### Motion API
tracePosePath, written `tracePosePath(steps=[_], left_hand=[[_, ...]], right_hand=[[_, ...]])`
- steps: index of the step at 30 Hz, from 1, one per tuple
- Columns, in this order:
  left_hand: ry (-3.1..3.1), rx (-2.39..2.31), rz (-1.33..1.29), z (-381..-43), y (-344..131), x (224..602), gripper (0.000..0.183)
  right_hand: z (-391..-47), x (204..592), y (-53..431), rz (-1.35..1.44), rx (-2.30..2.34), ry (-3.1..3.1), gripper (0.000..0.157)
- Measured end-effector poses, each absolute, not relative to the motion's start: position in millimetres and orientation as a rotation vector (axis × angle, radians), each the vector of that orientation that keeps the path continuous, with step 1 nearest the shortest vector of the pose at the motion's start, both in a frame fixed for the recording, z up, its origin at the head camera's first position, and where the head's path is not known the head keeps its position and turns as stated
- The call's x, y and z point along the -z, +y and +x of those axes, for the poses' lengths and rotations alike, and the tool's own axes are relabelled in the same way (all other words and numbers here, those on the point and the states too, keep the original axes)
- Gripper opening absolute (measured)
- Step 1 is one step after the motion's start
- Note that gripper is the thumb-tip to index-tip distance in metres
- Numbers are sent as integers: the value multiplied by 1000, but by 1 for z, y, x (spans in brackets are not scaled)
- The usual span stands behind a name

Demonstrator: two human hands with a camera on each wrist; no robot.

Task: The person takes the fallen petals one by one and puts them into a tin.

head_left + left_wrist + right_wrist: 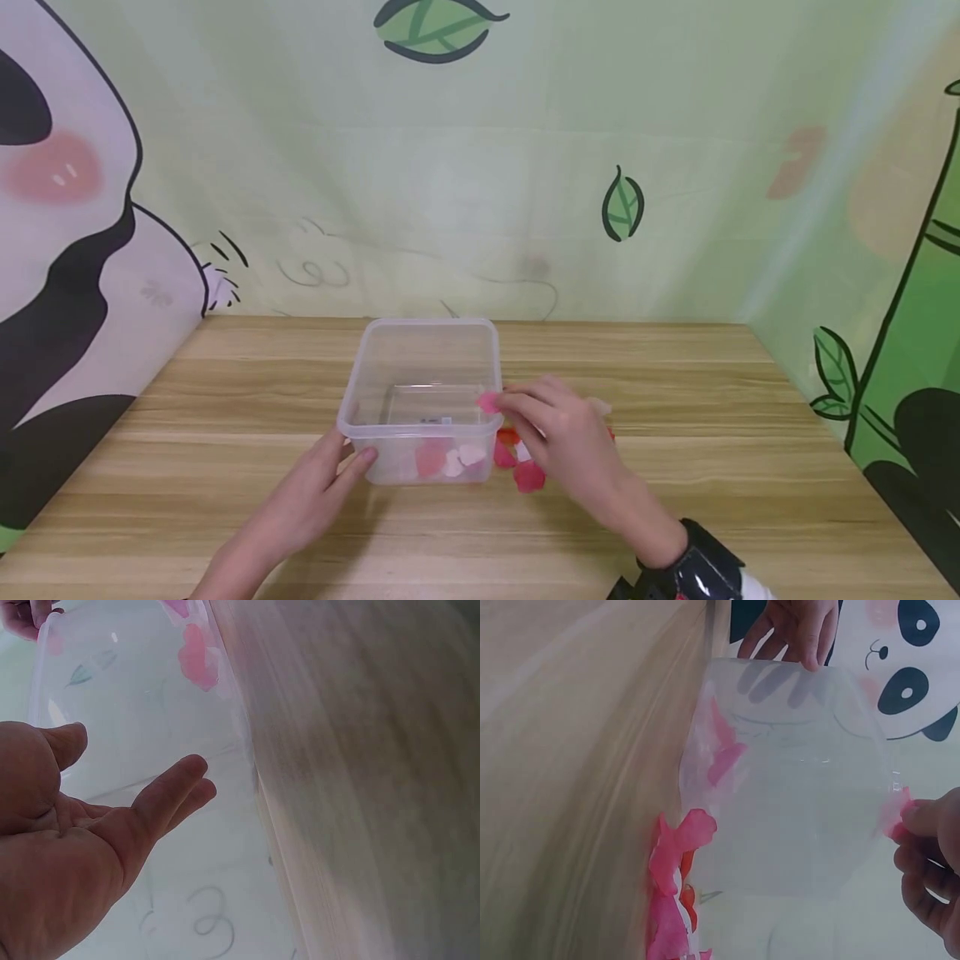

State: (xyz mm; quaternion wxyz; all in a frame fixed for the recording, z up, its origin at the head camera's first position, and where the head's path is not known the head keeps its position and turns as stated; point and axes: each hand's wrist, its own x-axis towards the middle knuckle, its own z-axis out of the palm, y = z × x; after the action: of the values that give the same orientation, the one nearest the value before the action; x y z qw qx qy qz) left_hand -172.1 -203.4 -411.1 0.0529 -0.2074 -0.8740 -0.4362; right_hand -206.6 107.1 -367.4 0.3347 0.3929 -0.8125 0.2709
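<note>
Over the clear box's right rim, one pink petal in a pinch

Drawn together at their tips, the right hand's fingers and thumb pinch the petal, its free edge pointing left toward the box's mouth; its long axis is unclear. The left hand's fingers lie spread and nearly straight along the box's left side, thumb at the near wall. The single box stands upright on the bench, mouth up. At least three inside petals, one pink and two pale, show low behind its near wall. Just beside its right wall lies a loose heap of at least five red, pink, orange and white petals, partly hidden by the right hand.
</note>
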Motion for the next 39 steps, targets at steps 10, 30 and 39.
tracePosePath(steps=[10,30,39], left_hand=[[-2653,1345,-622,-172,-203,410,58],[-2646,1328,-631,-172,-204,410,57],[-2646,1328,-628,-172,-203,410,57]], right_hand=[[-206,367,107,1043,-712,-2135,33],[-207,380,111,842,-272,-2940,10],[-205,390,115,902,-318,-3047,25]])
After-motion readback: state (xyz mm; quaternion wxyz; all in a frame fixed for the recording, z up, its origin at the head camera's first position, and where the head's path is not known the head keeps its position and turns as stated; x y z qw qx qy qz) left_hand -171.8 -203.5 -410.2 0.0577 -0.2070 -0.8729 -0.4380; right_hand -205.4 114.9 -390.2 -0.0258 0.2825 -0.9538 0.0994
